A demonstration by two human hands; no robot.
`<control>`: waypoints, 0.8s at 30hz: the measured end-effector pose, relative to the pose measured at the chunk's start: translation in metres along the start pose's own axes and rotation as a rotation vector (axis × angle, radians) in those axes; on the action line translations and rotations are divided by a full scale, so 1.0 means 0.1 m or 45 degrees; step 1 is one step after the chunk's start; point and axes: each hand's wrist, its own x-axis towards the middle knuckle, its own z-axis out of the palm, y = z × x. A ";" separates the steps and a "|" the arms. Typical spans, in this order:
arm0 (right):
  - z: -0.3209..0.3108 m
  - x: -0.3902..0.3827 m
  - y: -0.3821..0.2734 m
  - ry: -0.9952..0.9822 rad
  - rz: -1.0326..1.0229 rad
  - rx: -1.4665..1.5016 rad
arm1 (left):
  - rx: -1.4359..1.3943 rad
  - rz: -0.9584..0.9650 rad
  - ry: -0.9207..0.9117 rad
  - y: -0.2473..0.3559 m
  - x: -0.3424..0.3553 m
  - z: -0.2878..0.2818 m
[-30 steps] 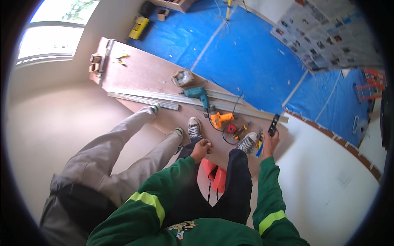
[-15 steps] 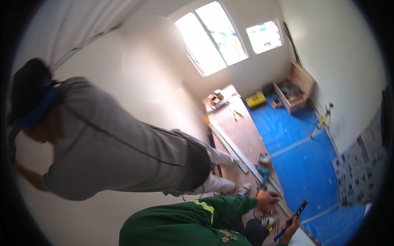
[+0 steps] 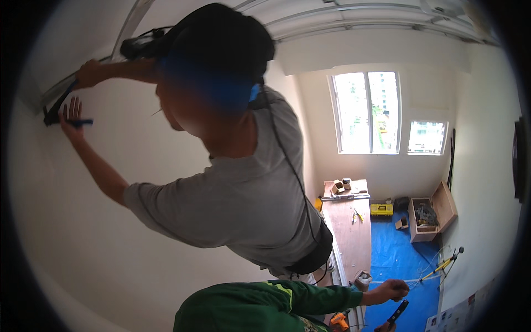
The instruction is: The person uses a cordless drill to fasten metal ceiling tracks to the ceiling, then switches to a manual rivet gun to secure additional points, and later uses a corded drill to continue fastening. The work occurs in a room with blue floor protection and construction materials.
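Note:
My left hand (image 3: 389,291), at the end of a green sleeve (image 3: 318,296), has its fingers curled together; whatever is in them is too small to make out. Just below it, at the lower edge, my right hand (image 3: 385,327) is wrapped round a slim black hand tool (image 3: 397,313) that points up toward the left hand. The tool's lower end and most of the right hand are cut off. A co-worker in a grey shirt (image 3: 238,193) stands close on the left. Up at the ceiling edge, that person's hands work a black tool with blue handles (image 3: 65,105) against a metal track.
An orange power tool (image 3: 338,321) and long metal profiles (image 3: 333,243) lie near a wooden board (image 3: 354,227) carrying pliers. Beyond are a yellow toolbox (image 3: 381,209), an open wooden crate (image 3: 423,221), blue floor sheeting (image 3: 387,249) and a yellow tripod stand (image 3: 442,265). Metal framing (image 3: 354,11) spans overhead.
My view has turned and risen, so the ceiling framing and the co-worker's raised hands now show. My right hand with the tool sits lower in the picture, closer under my left hand.

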 end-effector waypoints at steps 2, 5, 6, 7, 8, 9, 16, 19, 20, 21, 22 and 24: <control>0.08 0.03 -0.08 -0.014 -0.089 -0.027 | 0.100 0.074 0.021 0.19 0.04 0.06; 0.11 0.11 -0.16 -0.012 -0.262 -0.086 | 0.064 0.165 -0.071 0.28 0.18 0.09; 0.11 0.13 -0.18 -0.012 -0.284 -0.095 | 0.132 0.137 -0.026 0.27 0.26 0.07; 0.12 0.13 -0.21 0.005 -0.341 -0.114 | 0.176 0.115 -0.017 0.26 0.35 0.03; 0.13 0.12 -0.24 -0.012 -0.404 -0.130 | 0.173 0.101 -0.071 0.21 0.43 0.04; 0.17 0.09 -0.28 0.015 -0.442 -0.149 | 0.242 0.334 -0.056 0.25 0.53 -0.06; 0.54 -0.20 -0.65 0.189 -0.509 -0.240 | 0.005 0.335 -0.215 0.68 0.33 -0.09; 0.54 -0.33 -0.88 0.106 -0.316 0.091 | -0.365 0.163 -0.183 0.95 0.16 0.24; 0.54 -0.36 -0.96 0.101 -0.307 0.116 | -0.421 0.156 -0.207 1.06 0.18 0.37; 0.54 -0.40 -1.02 0.095 -0.339 0.156 | -0.432 0.169 -0.266 1.13 0.17 0.41; 0.54 -0.43 -1.07 0.123 -0.319 0.101 | -0.443 0.158 -0.288 1.18 0.18 0.48; 0.54 -0.49 -1.15 0.142 -0.305 0.072 | -0.442 0.111 -0.252 1.21 0.22 0.56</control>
